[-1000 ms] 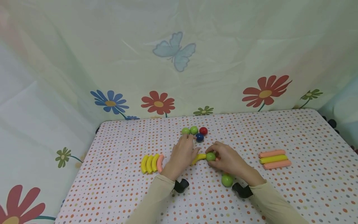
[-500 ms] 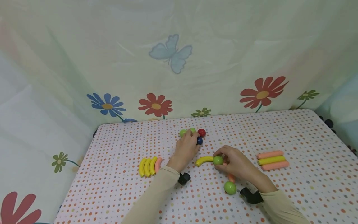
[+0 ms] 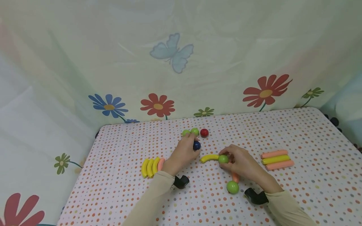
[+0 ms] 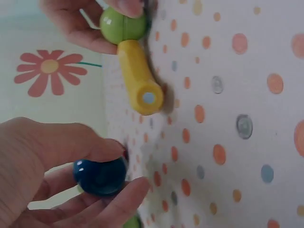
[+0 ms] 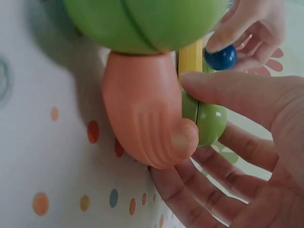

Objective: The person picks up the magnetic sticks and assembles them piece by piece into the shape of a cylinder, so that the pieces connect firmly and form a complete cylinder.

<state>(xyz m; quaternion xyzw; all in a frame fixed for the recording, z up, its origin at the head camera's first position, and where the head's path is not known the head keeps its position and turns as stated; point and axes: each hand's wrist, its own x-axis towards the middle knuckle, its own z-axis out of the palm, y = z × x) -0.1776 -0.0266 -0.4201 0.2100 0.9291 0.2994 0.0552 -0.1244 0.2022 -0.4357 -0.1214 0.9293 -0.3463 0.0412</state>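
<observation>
My left hand (image 3: 183, 153) pinches a glossy blue ball (image 4: 100, 176) between thumb and fingers, just in front of the back group of balls. In the head view, my right hand (image 3: 241, 159) grips a green ball (image 3: 223, 159) with thumb and fingertips. Joined to that ball is a curved yellow rod (image 3: 210, 158) pointing left, with a pale disc on its free end in the left wrist view. A salmon-coloured curved rod (image 5: 142, 104) lies beside the right palm, partly hidden from the head camera. At its near end sits a second green ball (image 3: 233, 187).
Behind the left hand are two green balls (image 3: 194, 131) and a red ball (image 3: 204, 132). Curved yellow rods (image 3: 150, 168) and a salmon one (image 3: 161, 163) line up at left. Three straight rods (image 3: 278, 159) lie at right on the dotted tablecloth (image 3: 113, 194).
My left hand has reached to the blue ball, taken it and drawn it toward me, away from the red ball. My right hand and the joined pieces have shifted slightly right.
</observation>
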